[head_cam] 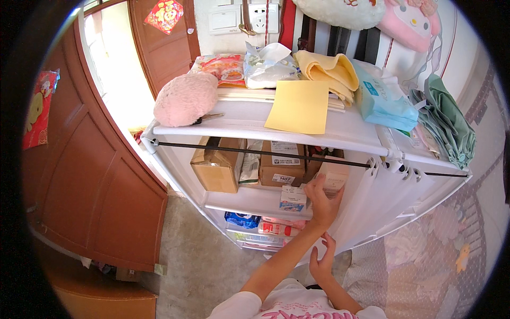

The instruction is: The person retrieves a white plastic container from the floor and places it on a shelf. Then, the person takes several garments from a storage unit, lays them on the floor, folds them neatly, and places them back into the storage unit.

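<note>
My left hand (324,201) reaches into the upper compartment of a white fabric shelf unit (235,137). Its fingers are around a pale pink box (335,175) at the compartment's right side. Just left of that hand, a small white and blue carton (293,198) stands at the shelf's front edge. Behind it are a brown cardboard box (281,169) with labels and a second, open-topped cardboard box (221,165), with a slim packet (251,163) between them. Lower down, my right hand (323,259) is beside the white curtain (358,211), fingers apart and holding nothing.
A black rod (255,151) crosses the unit's front. On top lie a pink plush (185,99), a yellow sheet (299,107), tissue packs (386,99), a yellow cloth (328,71) and green fabric (448,119). Lower shelves hold a blue pack (242,219). A brown door (99,159) stands left.
</note>
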`<action>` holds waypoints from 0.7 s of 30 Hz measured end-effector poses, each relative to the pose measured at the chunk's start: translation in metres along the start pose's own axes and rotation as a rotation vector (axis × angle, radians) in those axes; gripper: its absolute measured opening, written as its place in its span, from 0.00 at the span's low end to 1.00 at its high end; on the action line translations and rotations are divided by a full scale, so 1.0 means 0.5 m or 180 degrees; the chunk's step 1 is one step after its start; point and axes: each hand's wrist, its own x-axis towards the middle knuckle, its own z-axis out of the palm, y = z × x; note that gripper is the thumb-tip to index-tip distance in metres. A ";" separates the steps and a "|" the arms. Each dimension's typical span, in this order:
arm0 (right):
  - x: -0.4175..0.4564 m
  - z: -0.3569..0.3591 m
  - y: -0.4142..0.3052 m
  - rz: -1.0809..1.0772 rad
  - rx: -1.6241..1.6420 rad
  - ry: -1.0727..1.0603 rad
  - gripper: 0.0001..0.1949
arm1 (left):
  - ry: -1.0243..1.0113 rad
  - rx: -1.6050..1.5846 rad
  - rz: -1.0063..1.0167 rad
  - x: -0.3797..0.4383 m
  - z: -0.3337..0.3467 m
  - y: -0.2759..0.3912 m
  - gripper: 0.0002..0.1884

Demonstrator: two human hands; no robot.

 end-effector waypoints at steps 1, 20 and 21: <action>-0.001 -0.001 0.002 0.0018 0.0001 -0.0003 0.26 | 0.0016 -0.0052 -0.0114 -0.002 0.000 -0.001 0.35; -0.026 -0.002 0.017 0.0090 0.0656 -0.0209 0.12 | -0.1089 -0.1824 -0.0846 0.012 -0.151 0.076 0.25; -0.027 -0.009 0.014 0.0174 0.0622 -0.0398 0.11 | -0.1354 -0.1784 -0.0705 0.024 -0.157 0.094 0.25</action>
